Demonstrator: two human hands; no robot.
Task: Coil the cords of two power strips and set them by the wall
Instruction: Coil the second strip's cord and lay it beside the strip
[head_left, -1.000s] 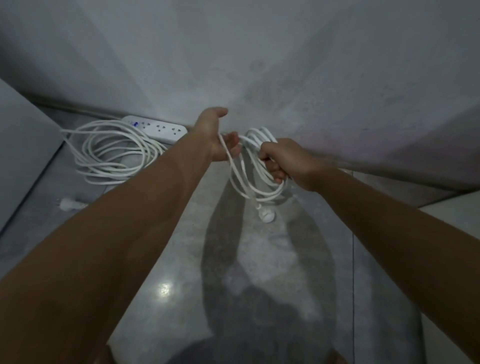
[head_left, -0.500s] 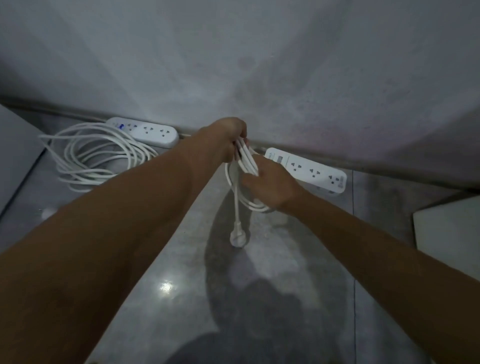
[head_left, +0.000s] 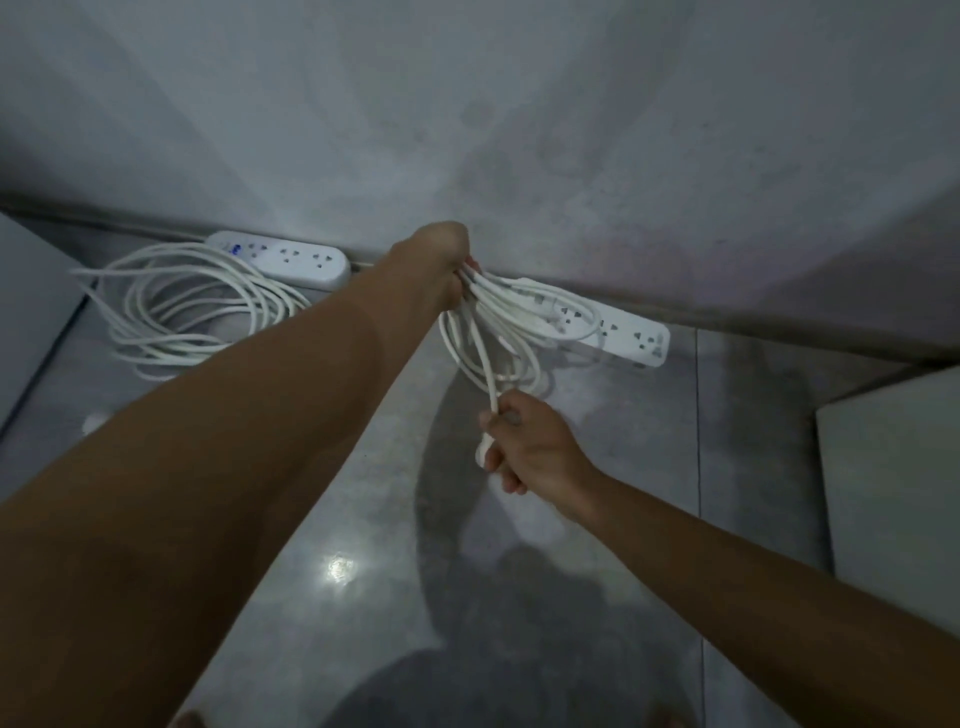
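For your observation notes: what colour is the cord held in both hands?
White cord; the head view shows it.

This looks like a bare room indoors, maybe in a home or an office, but the pictures do not show which. The floor (head_left: 332, 613) is smooth, shiny grey with thin straight lines like big tiles and a bright spot of light on it, and it meets a plain grey wall (head_left: 519, 130) along a dark strip at the bottom. Two white power strips, one on the left (head_left: 291, 260) and one on the right (head_left: 631, 338), lie on the floor right by the wall, and pale flat blocks (head_left: 893, 478) sit at the sides.
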